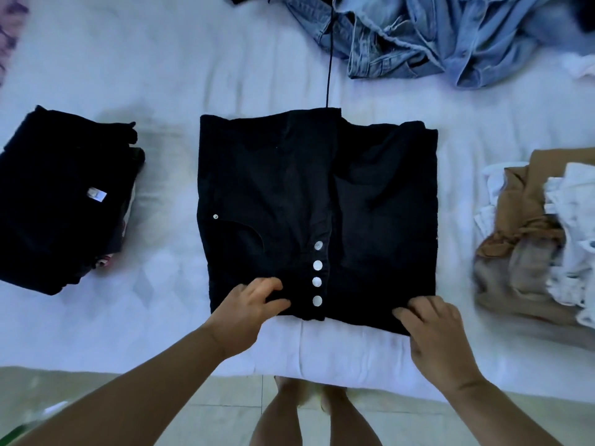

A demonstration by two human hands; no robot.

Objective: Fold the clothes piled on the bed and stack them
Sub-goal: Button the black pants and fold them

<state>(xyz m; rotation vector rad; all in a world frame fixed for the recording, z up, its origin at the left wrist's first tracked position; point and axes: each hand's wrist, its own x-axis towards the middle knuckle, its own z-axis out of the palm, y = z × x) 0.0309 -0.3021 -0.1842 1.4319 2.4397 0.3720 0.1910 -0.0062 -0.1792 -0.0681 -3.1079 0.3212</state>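
Both hands at near hem of black buttoned garment [318, 217], laid flat mid-bed: left hand [249, 309] pinching hem, right hand [433, 329] w/ fingers curled onto edge; fold step in progress, next likely lift hem twd far edge, then onto black stack [61, 201].

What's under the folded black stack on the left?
Under the folded black stack, darker and patterned pinkish fabric edges peek out on its right side, above the white bedsheet. How many garments lie below is hidden.
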